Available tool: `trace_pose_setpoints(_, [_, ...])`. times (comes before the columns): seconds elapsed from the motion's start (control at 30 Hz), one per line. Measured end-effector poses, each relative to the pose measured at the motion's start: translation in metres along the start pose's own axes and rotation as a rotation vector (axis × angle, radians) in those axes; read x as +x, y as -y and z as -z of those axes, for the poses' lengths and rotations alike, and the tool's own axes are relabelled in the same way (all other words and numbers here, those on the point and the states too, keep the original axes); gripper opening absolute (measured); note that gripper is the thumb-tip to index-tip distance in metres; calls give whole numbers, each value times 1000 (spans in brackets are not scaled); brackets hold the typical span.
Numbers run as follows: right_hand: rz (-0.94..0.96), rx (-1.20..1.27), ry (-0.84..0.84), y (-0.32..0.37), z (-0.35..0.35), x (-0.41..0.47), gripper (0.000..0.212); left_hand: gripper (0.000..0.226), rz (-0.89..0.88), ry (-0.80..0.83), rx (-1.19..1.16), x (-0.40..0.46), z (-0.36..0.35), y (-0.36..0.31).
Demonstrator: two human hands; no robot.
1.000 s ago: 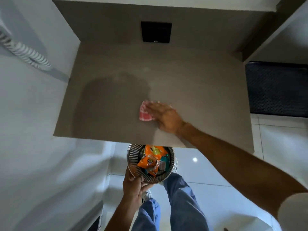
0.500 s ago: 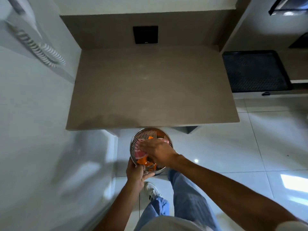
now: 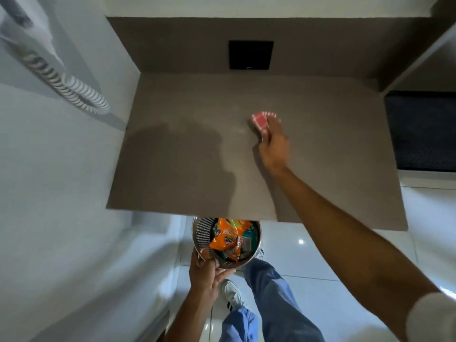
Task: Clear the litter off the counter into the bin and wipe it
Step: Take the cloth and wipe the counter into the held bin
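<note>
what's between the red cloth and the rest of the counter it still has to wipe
Nothing visible. The right hand presses the red cloth on the counter, whose surface is bare all round. The litter sits in the bin.

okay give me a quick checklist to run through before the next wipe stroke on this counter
1. Cloth in hand: ok. The right hand presses the red cloth on the counter.
2. Litter off the counter: ok. No wrappers show on it.
3. Litter in the bin: ok. Orange wrappers sit inside the bin.
4. Bin steady: ok. The left hand grips its rim, below the counter's front edge.
5. Path for the stroke: ok. Nothing stands on the counter near the cloth.
6. Whole surface wiped: cannot tell. Blur and shadow hide any residue.
</note>
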State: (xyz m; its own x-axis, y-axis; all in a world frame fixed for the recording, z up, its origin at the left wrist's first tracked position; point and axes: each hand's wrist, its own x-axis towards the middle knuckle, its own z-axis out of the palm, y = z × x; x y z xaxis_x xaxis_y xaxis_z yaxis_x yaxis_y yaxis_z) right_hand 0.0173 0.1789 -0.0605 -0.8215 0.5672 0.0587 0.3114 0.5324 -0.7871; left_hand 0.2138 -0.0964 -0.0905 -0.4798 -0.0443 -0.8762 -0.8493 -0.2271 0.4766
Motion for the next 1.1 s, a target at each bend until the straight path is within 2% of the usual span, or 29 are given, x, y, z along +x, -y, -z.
trace_pose_setpoints(0.07, [9, -57, 55, 0, -15, 55, 55, 73, 0, -14, -7, 11, 0, 0])
trace_pose_setpoints(0.13, [84, -123, 181, 3, -34, 101, 63, 82, 27, -62, -29, 22, 0, 2])
trace_pose_setpoints(0.27, [465, -167, 437, 24, -70, 113, 49, 87, 64, -145, -67, 28, 3, 5])
trace_pose_setpoints(0.4, [592, -122, 584, 38, -61, 37, 51, 83, 75, -118, -125, 13, 1, -1])
trace_pose_setpoints(0.5, [774, -60, 572, 30, -45, -28, 43, 68, 50, -104, -112, -13, -3, -8])
trace_pose_setpoints(0.67, [837, -150, 609, 9, 0, -131, 58, 50, -29, -40, -33, -46, 3, 0])
trace_pose_setpoints(0.73, [826, -182, 696, 4, 14, -168, 65, 55, -17, -9, -20, -56, 5, 5])
trace_pose_setpoints(0.87, [762, -299, 846, 0, 46, -221, 52, 66, -10, 17, 5, -66, 9, 22])
trace_pose_setpoints(0.93, [642, -301, 689, -7, 72, -232, 50, 68, 4, 17, 27, -68, 9, 32])
trace_pose_setpoints(1.07, [238, -276, 29, -16, 132, -202, 50, 71, 8, 41, 63, -73, -1, 54])
trace_pose_setpoints(1.1, [140, -312, -59, -22, 145, -186, 53, 71, 14, 43, 57, -76, -5, 60])
